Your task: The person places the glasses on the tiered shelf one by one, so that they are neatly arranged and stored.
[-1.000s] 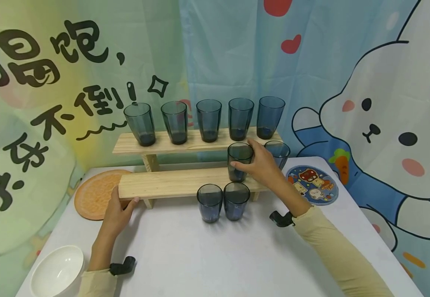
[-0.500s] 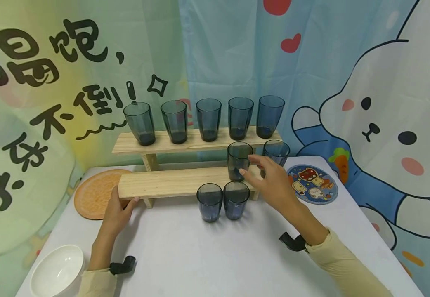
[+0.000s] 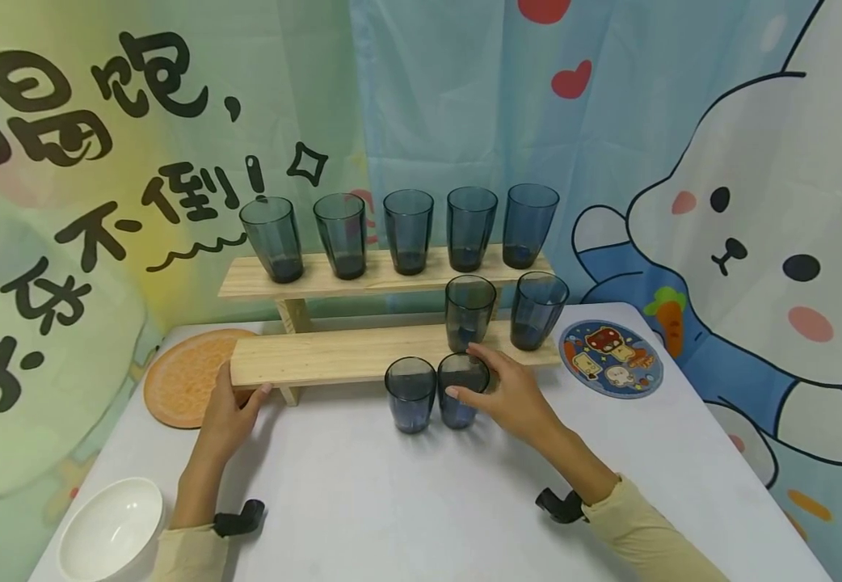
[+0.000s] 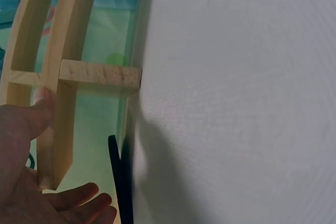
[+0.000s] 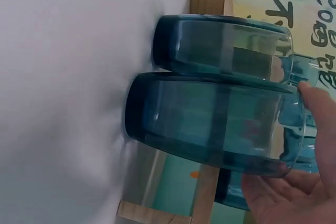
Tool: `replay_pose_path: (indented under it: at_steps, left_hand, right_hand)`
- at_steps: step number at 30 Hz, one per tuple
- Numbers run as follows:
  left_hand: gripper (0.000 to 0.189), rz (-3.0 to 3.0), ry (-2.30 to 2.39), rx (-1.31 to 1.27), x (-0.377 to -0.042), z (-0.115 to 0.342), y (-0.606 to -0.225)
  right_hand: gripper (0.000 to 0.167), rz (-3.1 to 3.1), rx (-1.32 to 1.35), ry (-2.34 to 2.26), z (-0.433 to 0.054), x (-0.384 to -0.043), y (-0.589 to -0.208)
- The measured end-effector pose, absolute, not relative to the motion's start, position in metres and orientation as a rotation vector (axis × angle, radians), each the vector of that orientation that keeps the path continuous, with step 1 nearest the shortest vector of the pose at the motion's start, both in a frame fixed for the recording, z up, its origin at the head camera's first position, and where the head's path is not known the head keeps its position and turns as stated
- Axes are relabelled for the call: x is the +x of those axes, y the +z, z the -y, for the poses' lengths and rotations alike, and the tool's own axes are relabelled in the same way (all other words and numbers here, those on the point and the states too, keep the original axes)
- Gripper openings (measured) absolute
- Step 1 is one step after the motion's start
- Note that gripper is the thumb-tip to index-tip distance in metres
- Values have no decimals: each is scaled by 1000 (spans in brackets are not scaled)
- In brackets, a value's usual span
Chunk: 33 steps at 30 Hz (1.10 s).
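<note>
A two-tier wooden shelf (image 3: 334, 356) stands on the table. My left hand (image 3: 228, 416) holds the left end of its lower board, the thumb against the wood in the left wrist view. Two blue-grey drinking glasses stand side by side before the shelf: a left glass (image 3: 410, 396) and a right glass (image 5: 210, 124). My right hand (image 3: 511, 400) is around the upper part of that right glass, which stands upright on the table. In the right wrist view the thumb (image 5: 315, 100) is at its rim and the fingers (image 5: 278, 195) are on the opposite side.
Several matching glasses (image 3: 410, 234) line the upper board. Two more, a middle glass (image 3: 469, 311) and an end glass (image 3: 537, 311), stand on the lower board's right part. An orange round mat (image 3: 181, 380), a patterned blue mat (image 3: 612, 360) and a white bowl (image 3: 111, 529) surround the shelf.
My right hand has left the middle glass on the lower board and moved down toward the viewer to the right front glass. The left hand has stayed at the shelf end.
</note>
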<state>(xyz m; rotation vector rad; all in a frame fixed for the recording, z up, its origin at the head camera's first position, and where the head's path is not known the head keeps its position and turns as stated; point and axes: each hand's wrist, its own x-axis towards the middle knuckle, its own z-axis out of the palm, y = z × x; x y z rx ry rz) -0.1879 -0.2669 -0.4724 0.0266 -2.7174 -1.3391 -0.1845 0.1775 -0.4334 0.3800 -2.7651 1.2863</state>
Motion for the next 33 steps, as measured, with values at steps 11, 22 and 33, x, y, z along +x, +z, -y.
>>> replay_pose_path:
  at_steps: [11,22,33]
  left_hand:
    - [82,2723,-1334,31,-189,267,-473]
    - [84,2745,-1335,42,-188,267,-472]
    - [84,2738,-1343,49,-187,266,-472]
  right_hand:
    - [94,2777,364,1328,-177,-185,-441]
    - [97,2745,331,1423,-177,-185,-454]
    - [92,2653,340,1504,-176,-186,-463]
